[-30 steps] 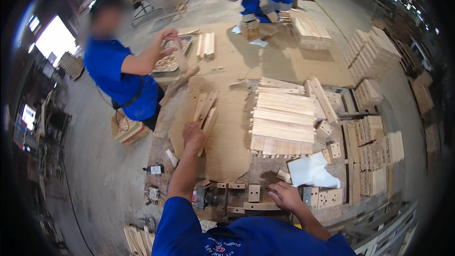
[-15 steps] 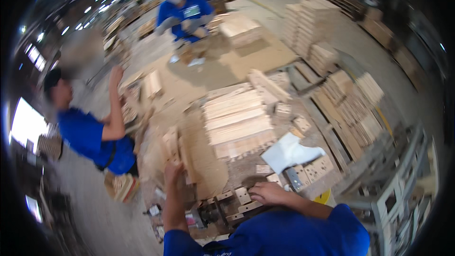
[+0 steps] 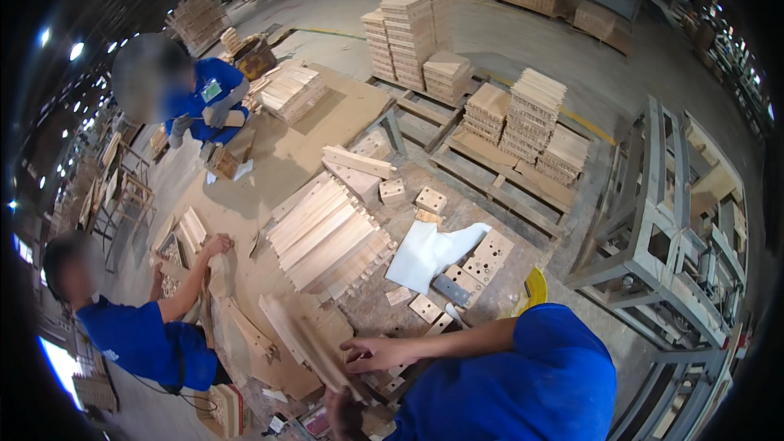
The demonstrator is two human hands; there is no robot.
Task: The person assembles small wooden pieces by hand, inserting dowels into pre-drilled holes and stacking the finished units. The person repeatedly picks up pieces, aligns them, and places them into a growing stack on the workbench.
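across the counter [image 3: 465,211] runs cardboard [image 3: 282,371], with a stack of slats [image 3: 331,233] beside it and a white sheet [image 3: 420,257] nearer the right edge. by the near edge, the held slats [image 3: 302,339], blurred, slant over the cardboard. the left hand [image 3: 345,413] has its grip closed round their near end; the right hand [image 3: 371,354], fingers half spread, is just beside them, contact unclear. drilled blocks [image 3: 430,200] lie around the sheet.

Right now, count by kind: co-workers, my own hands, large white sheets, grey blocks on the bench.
Far co-worker, near co-worker: 2
Left hand, right hand: 2
Large white sheet: 1
Grey block: 1
Total: 6
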